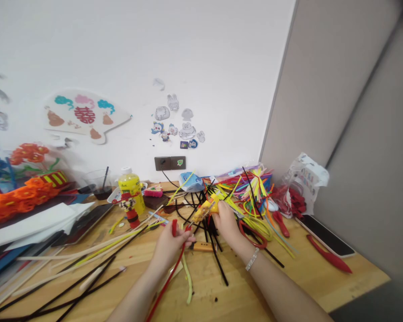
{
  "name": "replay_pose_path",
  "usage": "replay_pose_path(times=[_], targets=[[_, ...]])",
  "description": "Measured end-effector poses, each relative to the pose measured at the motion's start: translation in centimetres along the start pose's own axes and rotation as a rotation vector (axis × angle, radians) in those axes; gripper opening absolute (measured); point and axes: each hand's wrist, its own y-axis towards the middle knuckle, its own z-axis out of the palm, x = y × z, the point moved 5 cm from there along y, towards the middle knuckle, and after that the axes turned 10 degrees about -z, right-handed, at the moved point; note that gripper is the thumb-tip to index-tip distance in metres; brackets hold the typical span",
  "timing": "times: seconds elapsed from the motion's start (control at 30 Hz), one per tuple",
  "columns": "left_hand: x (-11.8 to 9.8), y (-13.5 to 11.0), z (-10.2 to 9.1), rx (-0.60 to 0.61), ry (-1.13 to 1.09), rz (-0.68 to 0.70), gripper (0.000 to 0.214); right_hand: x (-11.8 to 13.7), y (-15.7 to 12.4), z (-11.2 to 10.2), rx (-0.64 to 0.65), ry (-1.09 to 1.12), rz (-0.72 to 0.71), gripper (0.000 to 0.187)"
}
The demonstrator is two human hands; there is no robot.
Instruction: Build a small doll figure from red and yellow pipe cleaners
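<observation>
My left hand (169, 246) is closed round a red pipe cleaner (168, 279), whose upper end bends into a small loop above my fingers and whose tail runs down toward the table's front edge. My right hand (225, 220) grips a yellow hot glue gun (205, 207), its nozzle pointing down-left at the looped red end beside my left fingers. A bracelet sits on my right wrist. Both hands hover over a wooden table (289, 273) strewn with black, yellow and cream stems.
A heap of coloured pipe cleaners (251, 188) lies behind my right hand. A yellow glue bottle (131, 192), a small red figure (130, 212), orange flowers (16, 201), red scissors (255, 237), a red knife (329, 257), a plastic bag (305, 183) and a wall socket (169, 163) surround the work spot.
</observation>
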Motion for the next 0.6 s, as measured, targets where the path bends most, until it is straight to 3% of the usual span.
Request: replay_pose_path(times=[0.6], targets=[[-0.61, -0.52, 0.24, -0.005, 0.006, -0.028, 0.033, -0.47, -0.17, -0.17, -0.048, -0.035, 0.019, 0.02]])
